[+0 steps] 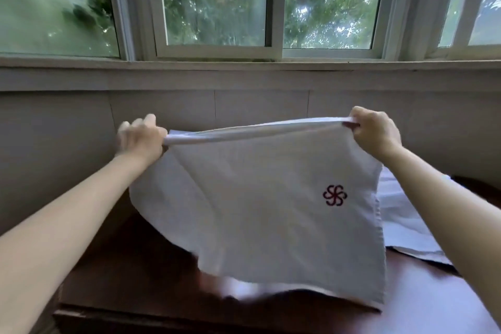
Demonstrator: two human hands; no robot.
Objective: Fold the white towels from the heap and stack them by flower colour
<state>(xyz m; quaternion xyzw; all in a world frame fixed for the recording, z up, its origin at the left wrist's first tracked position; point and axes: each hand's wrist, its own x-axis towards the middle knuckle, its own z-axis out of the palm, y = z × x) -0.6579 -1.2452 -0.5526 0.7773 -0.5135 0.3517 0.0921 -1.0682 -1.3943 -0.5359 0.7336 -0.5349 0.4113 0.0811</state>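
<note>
A white towel [257, 206] with a dark red flower [335, 195] hangs in the air above the table. My left hand [139, 138] grips its top left corner, and my right hand [375, 131] grips its top right corner. The top edge is stretched taut between them, and the lower edge looks blurred just above the table. More white towels [406, 225] lie on the table to the right, partly hidden behind the held towel and my right forearm.
A dark brown wooden table [141, 274] stands against a pale panelled wall [54, 144]. Above it runs a window sill [244, 65] with windows looking onto green trees. The table's front edge is at the lower left.
</note>
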